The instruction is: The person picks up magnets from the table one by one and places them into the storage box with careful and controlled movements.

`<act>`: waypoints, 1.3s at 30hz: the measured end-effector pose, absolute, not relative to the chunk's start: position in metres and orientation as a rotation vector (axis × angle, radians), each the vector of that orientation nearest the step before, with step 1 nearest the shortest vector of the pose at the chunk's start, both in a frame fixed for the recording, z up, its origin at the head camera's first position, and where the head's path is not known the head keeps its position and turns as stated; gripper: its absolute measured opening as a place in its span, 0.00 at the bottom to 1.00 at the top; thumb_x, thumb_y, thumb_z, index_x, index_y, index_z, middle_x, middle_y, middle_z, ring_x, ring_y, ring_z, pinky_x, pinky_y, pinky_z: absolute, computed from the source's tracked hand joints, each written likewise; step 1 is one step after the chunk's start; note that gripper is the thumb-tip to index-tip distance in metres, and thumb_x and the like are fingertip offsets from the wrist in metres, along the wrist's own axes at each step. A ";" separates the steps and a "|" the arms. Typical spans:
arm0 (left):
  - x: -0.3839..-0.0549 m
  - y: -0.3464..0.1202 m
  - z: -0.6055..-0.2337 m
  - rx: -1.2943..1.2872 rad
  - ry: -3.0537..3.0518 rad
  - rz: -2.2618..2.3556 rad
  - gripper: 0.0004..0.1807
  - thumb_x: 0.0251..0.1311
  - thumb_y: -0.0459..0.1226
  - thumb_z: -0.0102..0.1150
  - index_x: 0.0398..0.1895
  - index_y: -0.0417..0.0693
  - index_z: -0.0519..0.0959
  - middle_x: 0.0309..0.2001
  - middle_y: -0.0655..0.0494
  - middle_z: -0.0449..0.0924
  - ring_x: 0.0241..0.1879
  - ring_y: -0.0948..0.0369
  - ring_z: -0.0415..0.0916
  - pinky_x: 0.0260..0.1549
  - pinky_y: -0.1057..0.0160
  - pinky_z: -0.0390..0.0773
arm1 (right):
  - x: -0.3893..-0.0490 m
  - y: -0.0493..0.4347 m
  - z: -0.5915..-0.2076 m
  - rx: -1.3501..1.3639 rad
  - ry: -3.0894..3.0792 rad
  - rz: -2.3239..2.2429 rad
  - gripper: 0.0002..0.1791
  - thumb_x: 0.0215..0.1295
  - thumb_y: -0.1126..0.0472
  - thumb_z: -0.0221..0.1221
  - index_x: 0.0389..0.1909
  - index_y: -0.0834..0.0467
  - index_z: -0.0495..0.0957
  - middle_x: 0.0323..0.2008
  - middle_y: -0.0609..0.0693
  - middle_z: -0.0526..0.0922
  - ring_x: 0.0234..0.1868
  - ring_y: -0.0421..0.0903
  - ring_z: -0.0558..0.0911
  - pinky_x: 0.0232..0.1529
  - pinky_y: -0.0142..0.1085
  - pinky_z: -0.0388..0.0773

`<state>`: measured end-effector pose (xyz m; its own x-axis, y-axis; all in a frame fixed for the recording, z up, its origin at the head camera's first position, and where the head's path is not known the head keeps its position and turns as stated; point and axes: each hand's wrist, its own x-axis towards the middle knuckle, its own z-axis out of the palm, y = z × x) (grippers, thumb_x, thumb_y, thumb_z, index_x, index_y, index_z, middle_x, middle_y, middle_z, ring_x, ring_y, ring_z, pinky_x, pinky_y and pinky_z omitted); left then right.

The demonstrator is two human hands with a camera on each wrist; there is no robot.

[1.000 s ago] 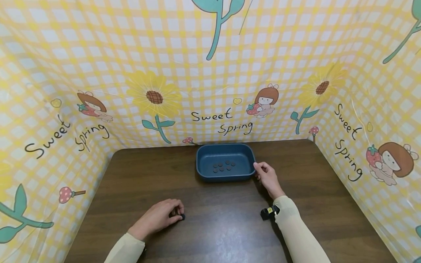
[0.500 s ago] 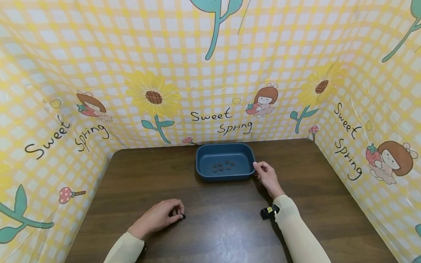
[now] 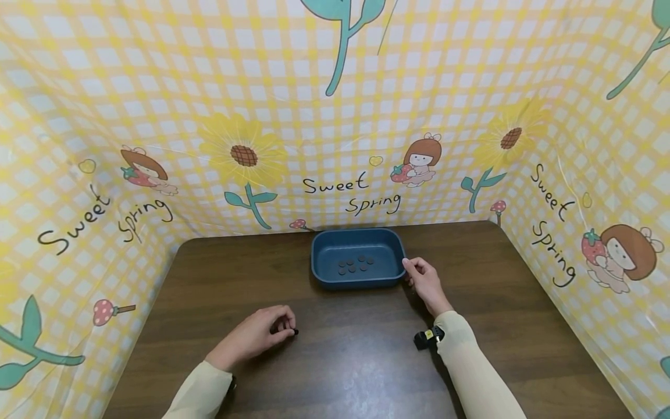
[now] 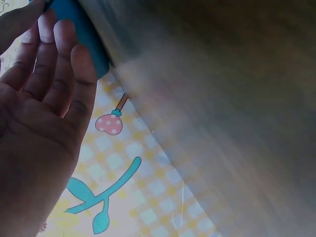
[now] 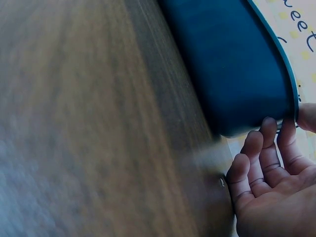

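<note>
Between thumb and fingertips, my left hand (image 3: 260,331) pinches a small black piece (image 3: 296,332), raised over the table left of centre. Only a sliver of that piece shows; the fingers cover the rest. In the left wrist view the palm and curled fingers (image 4: 64,64) show, with the thumb at the top edge. A blue rectangular dish (image 3: 358,284) stands at the back of the table. Several dark round discs (image 3: 352,269) lie flat on its floor. My right hand (image 3: 426,284) pinches the dish's right rim, thumb on top and fingers against the outer wall.
The brown wooden table (image 3: 345,361) ends at a yellow checked cloth (image 3: 293,116) printed with flowers and "Sweet Spring", which rises behind and at both sides. A black wrist camera (image 3: 425,338) sits on the right wrist near the tabletop.
My left hand has lifted off the tabletop and moved slightly away from me and to the right, carrying the small black piece. The right hand and the dish have stayed put.
</note>
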<state>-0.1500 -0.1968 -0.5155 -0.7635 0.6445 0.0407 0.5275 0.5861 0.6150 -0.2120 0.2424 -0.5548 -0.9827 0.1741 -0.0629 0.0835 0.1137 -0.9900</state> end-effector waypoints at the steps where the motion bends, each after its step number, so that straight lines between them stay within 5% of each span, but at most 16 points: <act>1: -0.151 -0.196 -0.515 0.980 2.635 0.928 0.09 0.71 0.36 0.71 0.41 0.60 0.79 0.35 0.71 0.78 0.34 0.73 0.75 0.36 0.66 0.79 | -0.212 0.242 -0.555 -0.263 -2.291 2.032 0.25 0.79 0.46 0.63 0.46 0.68 0.79 0.31 0.54 0.80 0.31 0.47 0.76 0.34 0.32 0.74; 21: -0.180 -0.185 -0.489 0.871 2.672 1.051 0.09 0.71 0.36 0.71 0.43 0.60 0.80 0.37 0.67 0.79 0.37 0.67 0.77 0.41 0.55 0.83 | -0.209 0.241 -0.552 -0.263 -2.301 2.025 0.24 0.81 0.46 0.62 0.47 0.68 0.79 0.32 0.53 0.80 0.33 0.47 0.77 0.37 0.33 0.75; 28: -0.192 -0.179 -0.482 0.900 2.682 1.092 0.08 0.72 0.36 0.70 0.44 0.59 0.80 0.38 0.67 0.80 0.38 0.67 0.78 0.43 0.53 0.83 | -0.208 0.240 -0.543 -0.277 -2.344 2.034 0.23 0.83 0.52 0.59 0.50 0.74 0.77 0.35 0.65 0.80 0.36 0.54 0.78 0.37 0.37 0.77; 32: -0.199 -0.176 -0.480 0.880 2.687 1.104 0.08 0.72 0.37 0.70 0.44 0.60 0.80 0.38 0.67 0.81 0.38 0.66 0.78 0.42 0.56 0.81 | -0.211 0.241 -0.552 -0.265 -2.303 2.037 0.25 0.81 0.47 0.62 0.48 0.69 0.78 0.32 0.55 0.80 0.33 0.47 0.77 0.35 0.34 0.75; 39: -0.213 -0.167 -0.476 0.849 2.698 1.106 0.08 0.71 0.38 0.71 0.44 0.59 0.81 0.39 0.66 0.83 0.39 0.64 0.78 0.43 0.57 0.82 | -0.210 0.242 -0.554 -0.256 -2.305 2.019 0.25 0.80 0.45 0.62 0.45 0.67 0.79 0.31 0.53 0.80 0.32 0.47 0.76 0.33 0.33 0.74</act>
